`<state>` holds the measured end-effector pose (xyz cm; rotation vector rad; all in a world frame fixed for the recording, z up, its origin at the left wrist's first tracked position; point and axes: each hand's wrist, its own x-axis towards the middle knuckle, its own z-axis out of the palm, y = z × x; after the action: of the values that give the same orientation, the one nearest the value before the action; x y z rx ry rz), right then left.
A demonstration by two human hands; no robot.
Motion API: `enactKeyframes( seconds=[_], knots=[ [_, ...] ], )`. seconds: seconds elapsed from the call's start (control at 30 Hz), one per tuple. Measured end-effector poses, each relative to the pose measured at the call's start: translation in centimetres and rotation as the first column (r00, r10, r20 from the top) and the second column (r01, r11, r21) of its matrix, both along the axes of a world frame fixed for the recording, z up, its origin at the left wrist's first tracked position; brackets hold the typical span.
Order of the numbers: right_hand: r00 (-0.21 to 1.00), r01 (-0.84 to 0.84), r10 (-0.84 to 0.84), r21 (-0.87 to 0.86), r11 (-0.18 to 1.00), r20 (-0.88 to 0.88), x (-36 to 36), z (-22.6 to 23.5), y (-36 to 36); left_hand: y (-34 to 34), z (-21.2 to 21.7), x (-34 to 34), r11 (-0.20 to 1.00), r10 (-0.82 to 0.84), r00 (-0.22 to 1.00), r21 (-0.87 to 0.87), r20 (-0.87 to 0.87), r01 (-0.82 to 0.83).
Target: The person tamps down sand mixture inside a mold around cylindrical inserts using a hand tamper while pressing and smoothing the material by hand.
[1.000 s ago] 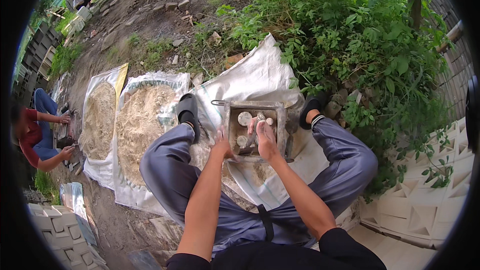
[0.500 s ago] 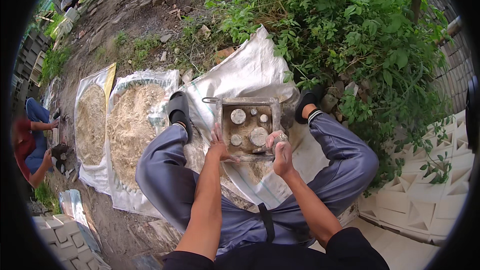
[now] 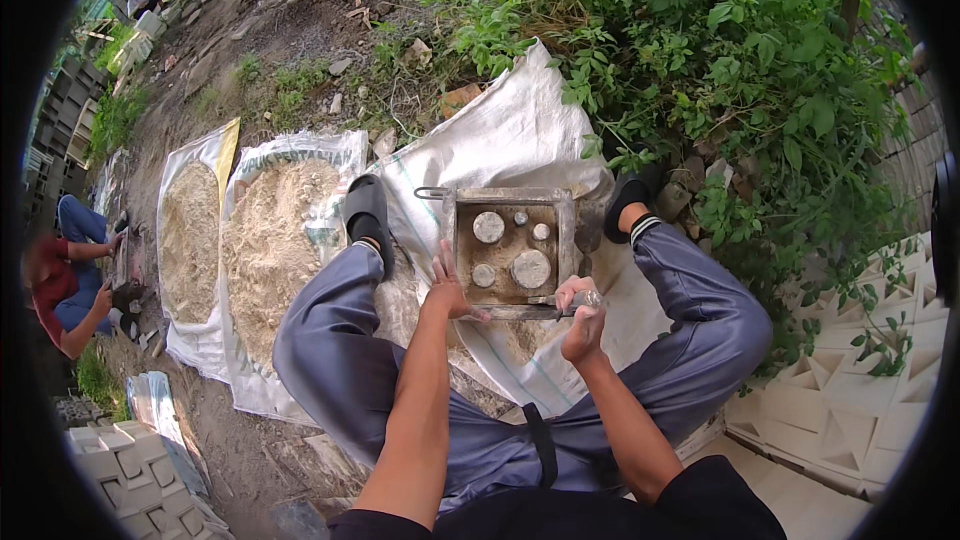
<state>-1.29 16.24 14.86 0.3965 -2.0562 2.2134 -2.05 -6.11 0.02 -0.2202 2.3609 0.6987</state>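
A square wooden mould frame point(image 3: 565, 230) lies on a white woven sack point(image 3: 490, 162) between my legs. Sandy material point(image 3: 505, 250) fills its inside, with several round pale-grey cylinders of different sizes, the biggest being a cylinder point(image 3: 530, 269) near the right. My left hand point(image 3: 447, 292) rests with fingers spread against the frame's near left corner. In my right hand point(image 3: 582, 328), at the near right corner, is a hand tool point(image 3: 590, 298) with a thick rounded grey handle end. What looks like its thin blade reaches over the near edge; my fingers partly hide it.
Two sacks with pale sand heaps point(image 3: 275, 230) lie to the left. A co-worker in a red top point(image 3: 60, 280) sits beyond them. Leafy bushes point(image 3: 720, 70) grow at the far right, above stacked patterned pale blocks point(image 3: 830, 400). More blocks point(image 3: 140, 470) stand at lower left.
My right hand with the tool has shifted from above the mould's near right part outward to its near right corner. My left hand stays at the frame. The whole view has shifted slightly.
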Motion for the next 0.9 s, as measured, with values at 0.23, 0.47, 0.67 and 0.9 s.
enactKeyframes(
  seconds=[0.23, 0.47, 0.67, 0.9],
  knots=[
    [0.995, 0.029, -0.019, 0.093, 0.995, -0.099, 0.1, 0.6, -3.1, -0.5, -0.7, -0.2, 0.999, 0.010, 0.993, 0.036, 0.122, -0.014],
    [0.998, 0.058, -0.059, 0.056, 0.997, 0.014, 0.3, 2.2, -3.5, -0.5, 0.6, 0.2, 0.997, 0.042, 0.994, 0.063, 0.097, -0.048],
    [0.998, 0.058, -0.058, 0.096, 0.994, 0.002, 1.3, -0.7, -3.3, 0.2, 0.9, 0.6, 0.997, -0.040, 0.998, -0.057, 0.051, 0.043],
    [0.999, -0.027, 0.030, 0.071, 0.997, -0.045, 2.2, -3.1, -3.4, -1.0, -0.6, 0.2, 0.995, -0.094, 0.992, -0.012, 0.084, 0.095]
  ],
)
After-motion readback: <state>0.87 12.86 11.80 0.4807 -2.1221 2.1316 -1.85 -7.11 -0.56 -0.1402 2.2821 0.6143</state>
